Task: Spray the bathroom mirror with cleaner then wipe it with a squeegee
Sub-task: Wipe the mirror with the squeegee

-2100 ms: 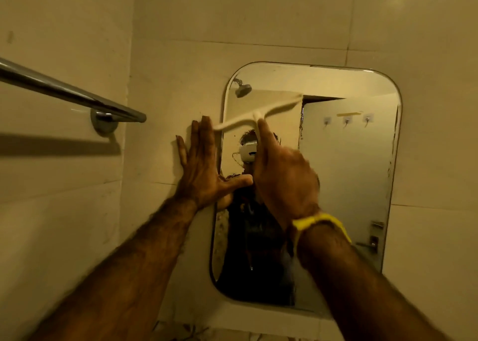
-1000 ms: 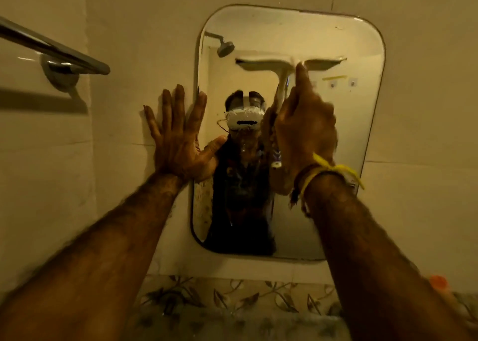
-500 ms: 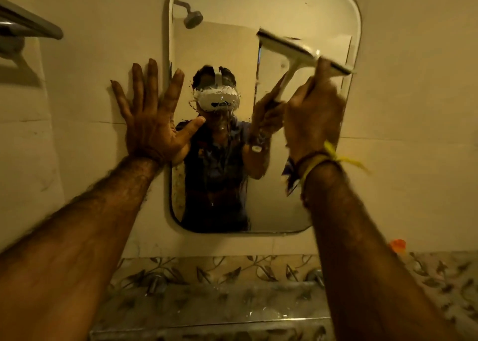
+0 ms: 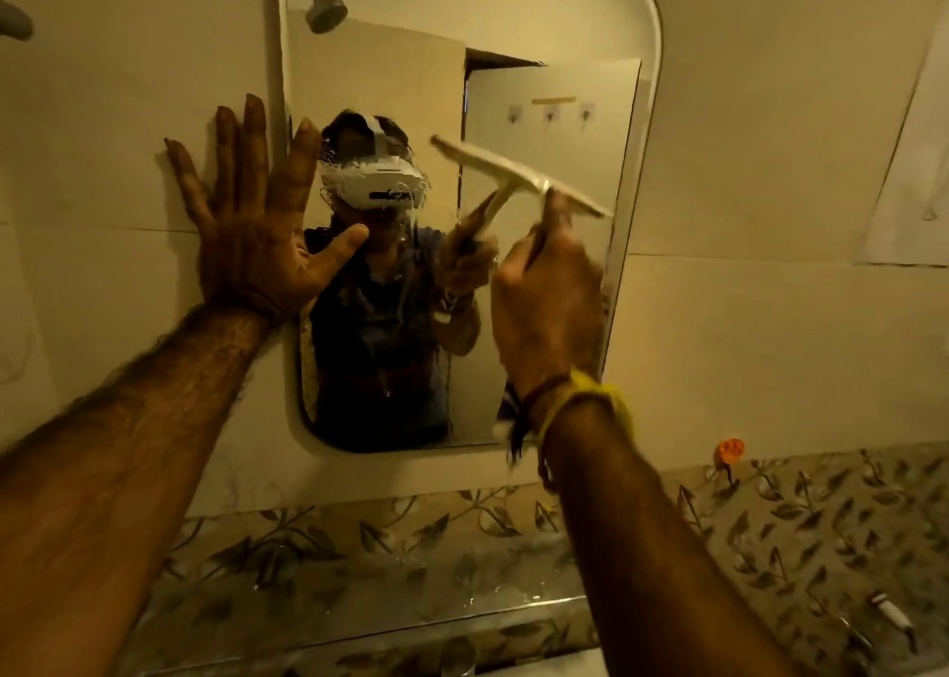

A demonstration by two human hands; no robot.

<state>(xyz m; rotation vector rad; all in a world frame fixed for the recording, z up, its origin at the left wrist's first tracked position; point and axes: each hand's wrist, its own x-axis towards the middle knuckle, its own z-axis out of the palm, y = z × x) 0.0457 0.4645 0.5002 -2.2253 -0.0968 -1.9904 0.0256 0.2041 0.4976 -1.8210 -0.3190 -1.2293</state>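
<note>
While the squeegee (image 4: 518,173) lies tilted against the mirror (image 4: 554,86), its blade running from ten o'clock down to four, the right hand (image 4: 547,306) curls tight round its handle. At nine o'clock the left hand (image 4: 251,229) presses flat, fingers splayed, over the mirror's edge and the wall tile (image 4: 102,137).

Dim yellow light, wide-angle bending at edges, slight motion blur.
</note>
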